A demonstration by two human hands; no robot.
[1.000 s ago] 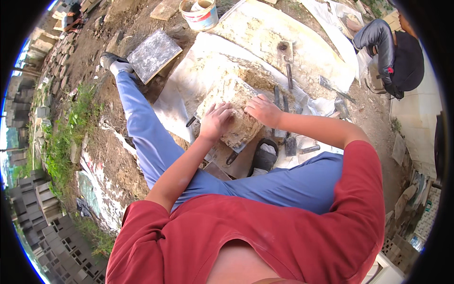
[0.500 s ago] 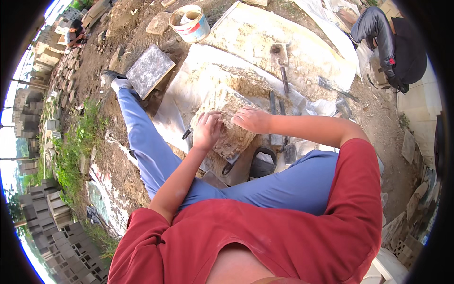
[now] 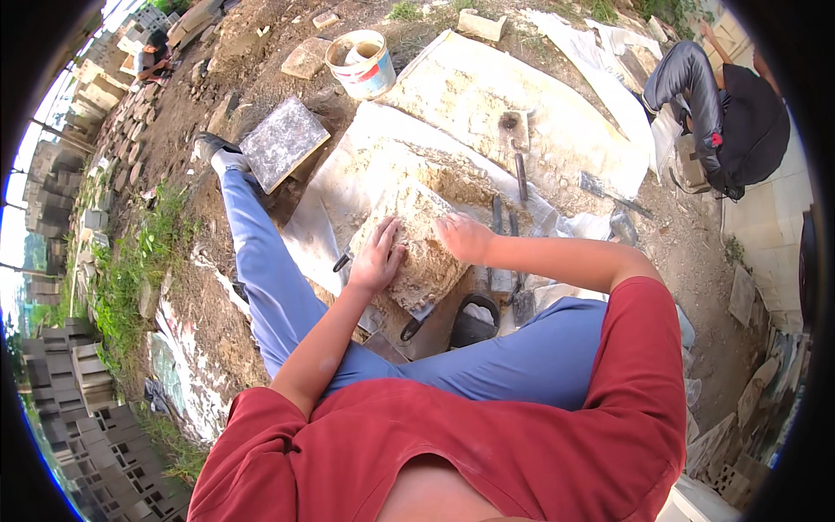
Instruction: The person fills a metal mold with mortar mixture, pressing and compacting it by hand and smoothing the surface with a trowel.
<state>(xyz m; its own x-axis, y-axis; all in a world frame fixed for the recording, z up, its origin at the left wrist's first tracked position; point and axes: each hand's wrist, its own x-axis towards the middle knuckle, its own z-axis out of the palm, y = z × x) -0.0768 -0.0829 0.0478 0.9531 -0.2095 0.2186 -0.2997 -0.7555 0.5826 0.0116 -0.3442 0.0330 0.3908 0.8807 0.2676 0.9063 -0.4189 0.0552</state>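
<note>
A rough, crumbly pale block (image 3: pixel 430 248) sits between my legs on a white sheet (image 3: pixel 326 204). My left hand (image 3: pixel 377 257) rests on its near left side, fingers stretched out and thumb apart. On the block's right side presses my right hand (image 3: pixel 463 237); its fingers are bent in, and whatever they may hold is hidden. Two dark handles stick out beside the block, a left handle (image 3: pixel 342 262) and a near handle (image 3: pixel 411 328). Long dark metal tools (image 3: pixel 497 248) lie just right of the block.
A paint bucket (image 3: pixel 370 83) stands beyond the sheet, with a square slab (image 3: pixel 283 143) to its left. A dark-handled trowel (image 3: pixel 521 178) and a flat scraper (image 3: pixel 609 193) lie farther right. Another person (image 3: pixel 752 130) in dark clothing is at the right. Grey blocks (image 3: pixel 78 374) are stacked left.
My right hand has shifted slightly right, its fingers going from stretched out to bent in. My left hand's fingers have spread on the block. The whole view has moved a little.
</note>
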